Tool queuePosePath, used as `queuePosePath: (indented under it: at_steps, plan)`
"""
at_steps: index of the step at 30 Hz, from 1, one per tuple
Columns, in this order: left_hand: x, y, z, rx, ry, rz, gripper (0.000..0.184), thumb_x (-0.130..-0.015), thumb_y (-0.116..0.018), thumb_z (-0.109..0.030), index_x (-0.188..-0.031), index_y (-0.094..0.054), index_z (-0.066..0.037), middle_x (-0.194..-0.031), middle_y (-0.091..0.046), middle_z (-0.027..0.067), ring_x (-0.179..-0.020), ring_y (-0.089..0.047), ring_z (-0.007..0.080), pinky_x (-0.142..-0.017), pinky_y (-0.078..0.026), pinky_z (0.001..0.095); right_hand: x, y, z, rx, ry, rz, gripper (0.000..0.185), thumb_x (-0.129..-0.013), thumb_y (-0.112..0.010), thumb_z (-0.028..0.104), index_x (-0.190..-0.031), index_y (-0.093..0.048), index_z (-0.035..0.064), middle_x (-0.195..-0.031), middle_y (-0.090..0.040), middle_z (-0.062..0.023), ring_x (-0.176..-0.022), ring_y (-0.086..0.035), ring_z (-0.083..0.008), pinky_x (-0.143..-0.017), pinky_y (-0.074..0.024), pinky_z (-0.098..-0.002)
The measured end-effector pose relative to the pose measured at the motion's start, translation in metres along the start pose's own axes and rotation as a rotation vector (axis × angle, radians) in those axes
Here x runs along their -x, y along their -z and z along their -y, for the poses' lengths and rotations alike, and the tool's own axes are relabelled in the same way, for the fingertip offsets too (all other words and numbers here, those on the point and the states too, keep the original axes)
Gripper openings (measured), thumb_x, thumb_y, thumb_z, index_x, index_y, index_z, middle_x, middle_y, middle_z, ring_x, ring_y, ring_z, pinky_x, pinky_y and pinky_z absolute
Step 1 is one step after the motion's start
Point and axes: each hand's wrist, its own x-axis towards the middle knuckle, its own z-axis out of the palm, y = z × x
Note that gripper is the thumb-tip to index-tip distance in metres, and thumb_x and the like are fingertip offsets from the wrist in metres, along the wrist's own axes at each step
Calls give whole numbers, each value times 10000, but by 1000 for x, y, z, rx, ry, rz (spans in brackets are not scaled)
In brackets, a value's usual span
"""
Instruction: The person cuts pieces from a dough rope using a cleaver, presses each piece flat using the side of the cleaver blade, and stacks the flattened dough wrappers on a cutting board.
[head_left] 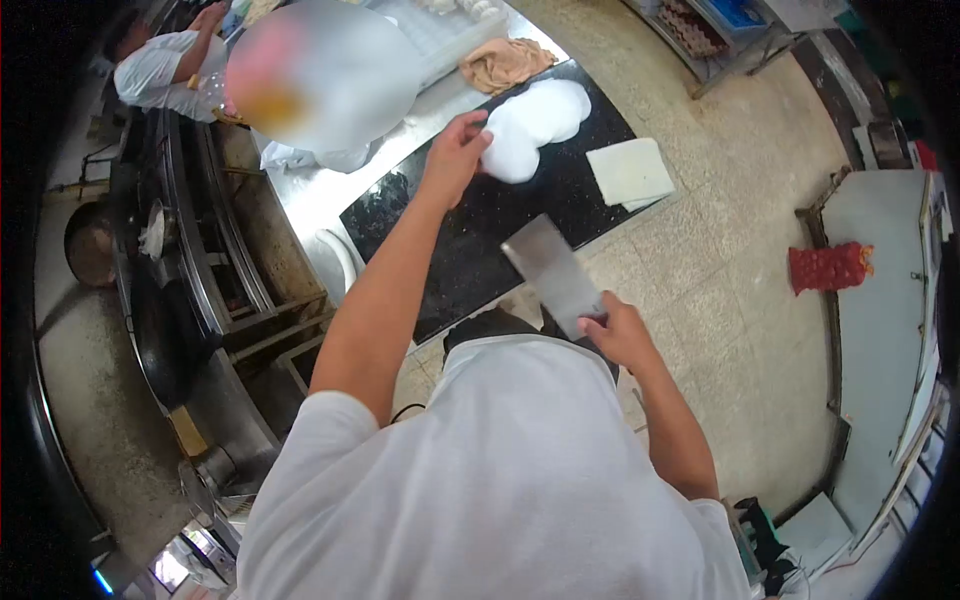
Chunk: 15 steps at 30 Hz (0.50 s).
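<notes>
White dough (pixel 535 125) lies at one o'clock on the black board (pixel 460 225). At its nine o'clock edge is the left hand (pixel 458 155), fingers loosely parted; whether they touch it cannot be told. The right hand (pixel 618 335), closed on the handle, holds the cleaver (pixel 550 270) at five o'clock. A white cloth (pixel 630 172) sits at three o'clock, a brown cloth (pixel 505 65) at twelve.

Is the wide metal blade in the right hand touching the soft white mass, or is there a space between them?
Apart. The head view shows bare black surface between the blade and the white mass.
</notes>
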Motion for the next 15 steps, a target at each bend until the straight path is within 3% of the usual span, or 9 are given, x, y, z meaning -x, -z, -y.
queuePosePath:
  at_steps: [1,2,4,5,7,8,10,13,15]
  plan:
    - [-23,2,17,-114,-16,-41,514,-949,-674,-144,-1430,-521,-45,-1135,-665,101,-937,-656,178,-806,-553,300,5,12,-2,-50,-30,-51,364,-863,-767,243,-1016,-585,-33,-932,-717,-267,-865,-726,-404,-714,-553,-441]
    - [-32,3,31,-111,-14,-53,514,-949,-674,-144,-1430,-521,-45,-1135,-665,101,-937,-656,178,-806,-553,300,9,25,1,-44,-26,-41,364,-863,-767,243,-1016,-585,-33,-932,-717,-267,-865,-726,-404,-714,-553,-441]
    - [-33,4,43,-577,-242,-252,580,-927,-687,-160,-1464,-496,-49,-1241,-649,168,-1023,-661,254,-863,-548,332,13,48,8,-112,205,-267,303,-920,-730,244,-1010,-602,-15,-869,-730,-185,-749,-721,-297,-643,-537,-371]
    - [-22,6,47,-526,-276,-209,591,-914,-704,-173,-1461,-510,-62,-1344,-604,209,-1115,-643,288,-915,-533,354,12,55,7,-115,212,-247,303,-920,-730,244,-1010,-602,-15,-869,-730,-185,-749,-721,-297,-643,-537,-371]
    - [20,14,56,-538,-282,-154,555,-912,-710,-170,-1432,-546,-69,-1329,-619,193,-1093,-655,270,-905,-537,347,5,63,3,-402,183,-360,274,-980,-673,272,-1047,-605,14,-802,-681,-89,-646,-653,-202,-589,-497,-310]
    - [44,23,61,-543,-299,-83,520,-909,-716,-166,-1404,-581,-76,-1315,-633,177,-1072,-666,251,-896,-540,340,-10,59,-1,-415,196,-332,274,-980,-673,272,-1047,-605,14,-802,-681,-89,-646,-653,-202,-589,-497,-310]
    - [99,44,68,-580,-151,-86,445,-898,-733,-155,-1325,-642,-67,-1246,-666,150,-1010,-687,248,-862,-548,332,-53,44,-6,-794,259,-509,261,-1018,-619,282,-1085,-576,34,-759,-594,-35,-602,-591,-156,-563,-484,-295]
    - [174,93,99,-600,-224,-178,353,-892,-736,-138,-1229,-680,-50,-1117,-687,124,-879,-689,251,-786,-553,335,-93,25,-12,-996,-213,-407,202,-1026,-586,242,-1037,-522,51,-772,-573,-47,-605,-580,-147,-551,-506,-308]
    - [211,127,103,-772,-117,-362,346,-855,-779,-168,-1143,-660,-17,-1039,-652,136,-893,-659,297,-795,-537,379,-88,11,-5,-1121,-243,-426,154,-1030,-572,220,-1031,-509,80,-750,-559,-43,-579,-559,-150,-533,-494,-311]
